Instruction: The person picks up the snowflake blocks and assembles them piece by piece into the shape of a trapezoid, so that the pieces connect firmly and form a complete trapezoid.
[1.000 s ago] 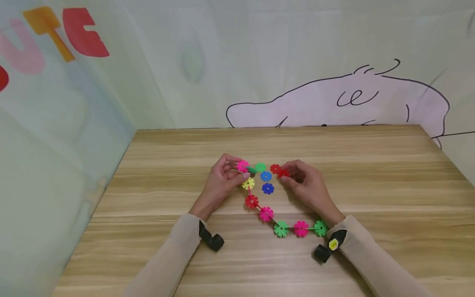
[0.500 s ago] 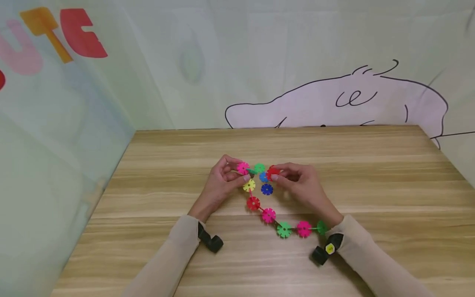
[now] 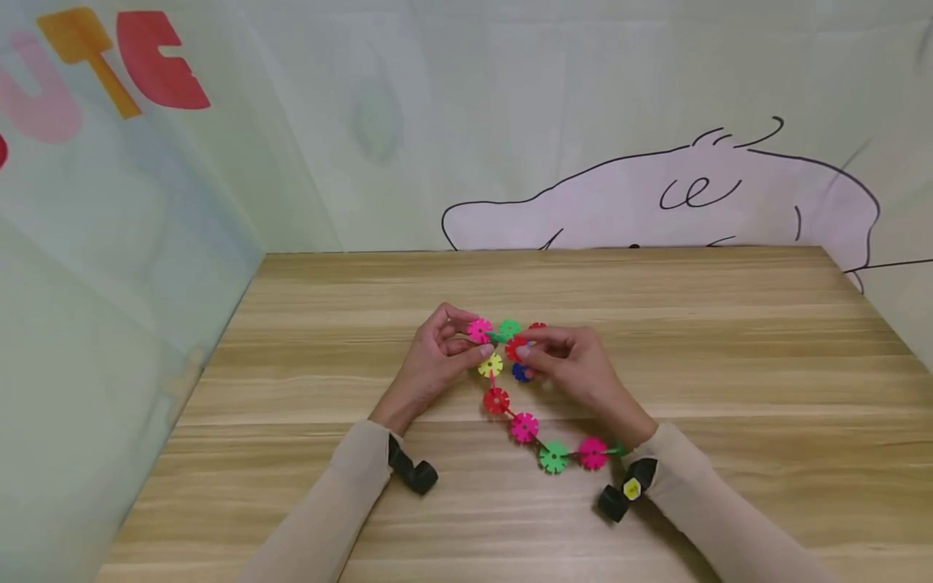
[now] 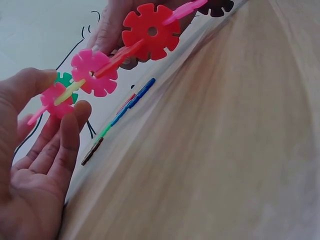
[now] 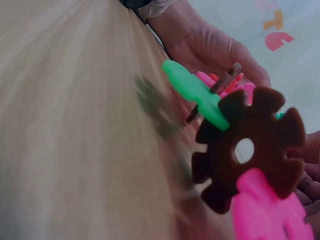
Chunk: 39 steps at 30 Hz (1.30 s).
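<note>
Here, the left hand (image 3: 440, 348) pinched the upper end of a chain of notched discs (image 3: 492, 397) between thumb and fingers, while the right hand (image 3: 583, 368) pinched 1 red disc (image 3: 513, 348) close beside it. The chain curved down, then across toward the right sleeve (image 3: 688, 478). On the wooden table (image 3: 328, 324), 1 green disc (image 3: 509, 328) and 1 dark blue disc (image 3: 518, 373) lay near the right fingertips.

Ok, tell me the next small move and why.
Probably ease the red disc in the right hand toward the dark green disc at the left hand, lining up their slots. The red disc is pinched close by, the left hand holds that end of the chain, and the two discs don't look joined yet.
</note>
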Tool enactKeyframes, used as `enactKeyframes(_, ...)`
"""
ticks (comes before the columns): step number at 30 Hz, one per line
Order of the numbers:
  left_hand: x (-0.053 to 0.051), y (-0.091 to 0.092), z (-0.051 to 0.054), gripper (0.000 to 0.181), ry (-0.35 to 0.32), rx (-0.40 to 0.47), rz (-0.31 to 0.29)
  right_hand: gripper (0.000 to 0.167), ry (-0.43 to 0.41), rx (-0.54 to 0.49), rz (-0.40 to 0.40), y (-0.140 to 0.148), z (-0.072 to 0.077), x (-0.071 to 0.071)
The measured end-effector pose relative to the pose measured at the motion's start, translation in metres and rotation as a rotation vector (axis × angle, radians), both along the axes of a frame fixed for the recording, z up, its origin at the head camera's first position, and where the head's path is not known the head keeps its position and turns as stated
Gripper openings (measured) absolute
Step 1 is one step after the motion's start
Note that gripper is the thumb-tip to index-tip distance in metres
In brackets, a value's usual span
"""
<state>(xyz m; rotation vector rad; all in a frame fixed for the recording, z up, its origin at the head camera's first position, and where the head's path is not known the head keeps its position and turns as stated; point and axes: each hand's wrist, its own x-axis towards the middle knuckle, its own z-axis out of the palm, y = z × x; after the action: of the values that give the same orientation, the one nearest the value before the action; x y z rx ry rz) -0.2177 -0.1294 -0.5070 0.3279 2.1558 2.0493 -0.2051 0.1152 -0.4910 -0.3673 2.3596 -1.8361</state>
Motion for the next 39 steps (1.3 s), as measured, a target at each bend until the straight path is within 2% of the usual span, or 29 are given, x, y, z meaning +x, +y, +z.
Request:
enactKeyframes(7, 0.001, -0.001, 0.0, 0.046, 0.001, -0.02, -0.009, 0.028, -0.035, -0.048, -0.016, -0.002, 0.0, 0.0)
enactKeyframes(14, 0.001, -0.001, 0.002, 0.044, 0.003, -0.039, -0.008, 0.028, -0.041, -0.031, -0.019, -0.005, 0.002, -0.002)
enactKeyframes(22, 0.001, 0.001, 0.001, 0.041, -0.006, -0.047, -0.034, 0.025, -0.094, -0.034, -0.057, -0.005, 0.005, -0.002)
enactKeyframes(26, 0.002, 0.001, 0.002, 0.042, -0.012, -0.036, -0.02, 0.026, -0.086, -0.026, -0.043, -0.005, 0.007, -0.002)
enactKeyframes(33, 0.001, 0.002, 0.0, 0.044, 0.005, 0.065, 0.008, 0.026, -0.047, 0.055, 0.005, -0.001, 0.012, -0.004)
enactKeyframes(39, 0.001, 0.001, 0.0, 0.044, 0.023, 0.044, 0.032, 0.027, 0.003, 0.108, -0.039, 0.015, 0.009, -0.013)
